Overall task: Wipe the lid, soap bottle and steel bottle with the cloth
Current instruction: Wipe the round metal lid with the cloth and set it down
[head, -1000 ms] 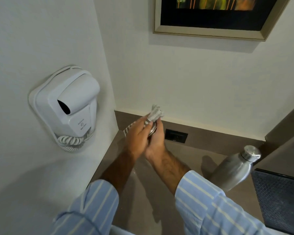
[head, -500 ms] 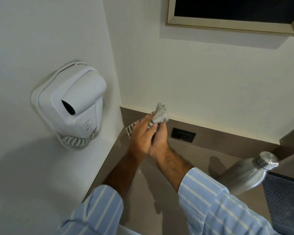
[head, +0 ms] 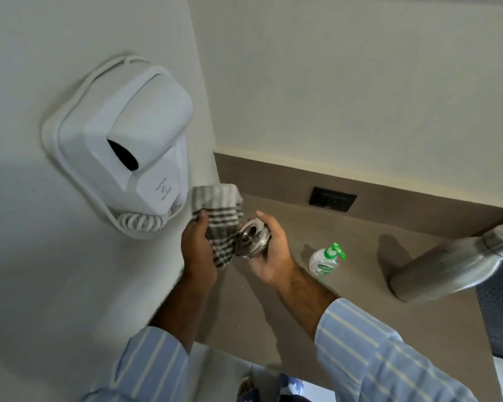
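Brown stone makes up the counter [head: 346, 329], which is taken here as the landmark for everything else. Mounted on the wall to the left of the counter is a white hair dryer [head: 122, 158], its coiled cord hanging below. At the counter's right edge the steel bottle [head: 447, 265] is stood, capped and untouched. Nearer the counter's middle, well apart from the steel bottle, the small clear soap bottle [head: 324, 261] with a green pump is seen upright.

Above the counter's left end, both hands are raised. The striped cloth [head: 219, 224] is gripped in the left hand [head: 198, 250], fingers closed around a fold of it. The round steel lid [head: 251, 237] is held on edge in the right hand [head: 270, 250], fingers curled about its rim — its hollow side turned toward the cloth, which is just touching it or very nearly so.

The lid is judged to be the step in hand, with both bottles yet to be wiped. For the next move, the lid would have to be set down on the counter and the soap bottle picked up — a light, easily tipped thing, so a steadying grip would be called for.
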